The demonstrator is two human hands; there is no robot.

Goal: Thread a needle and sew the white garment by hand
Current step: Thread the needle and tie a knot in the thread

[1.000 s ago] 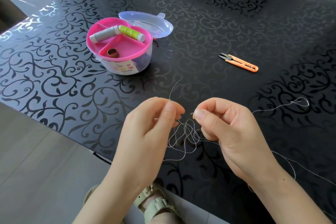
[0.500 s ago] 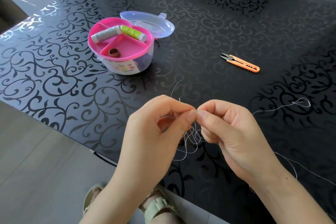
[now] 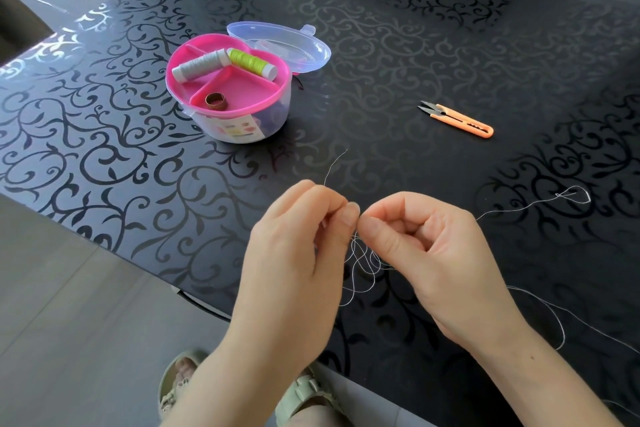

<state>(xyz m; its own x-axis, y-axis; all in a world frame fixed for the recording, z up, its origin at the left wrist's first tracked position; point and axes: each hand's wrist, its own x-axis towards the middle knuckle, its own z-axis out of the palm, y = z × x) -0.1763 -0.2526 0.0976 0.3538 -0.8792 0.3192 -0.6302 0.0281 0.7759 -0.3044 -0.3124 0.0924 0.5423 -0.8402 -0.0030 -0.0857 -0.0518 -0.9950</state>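
My left hand (image 3: 298, 253) pinches the white thread (image 3: 362, 262) between thumb and forefinger, and a short free end sticks up above the fingers. My right hand (image 3: 429, 253) pinches a thin needle, almost wholly hidden in its fingertips, which touch those of the left hand. Loose thread loops hang between the hands. More thread trails right across the black patterned table (image 3: 381, 45) and ends in a small loop. No white garment is in view.
A pink sewing box (image 3: 277, 87) with its clear lid (image 3: 304, 45) open stands at the back left. It holds a grey spool (image 3: 199, 64), a green spool (image 3: 251, 62) and a brass thimble (image 3: 216, 100). Orange snips (image 3: 457, 118) lie at the back right. The table edge runs diagonally below my left hand.
My left hand has moved right until its fingertips meet those of my right hand. The gap between the hands has closed. The thread loops hang closer together.
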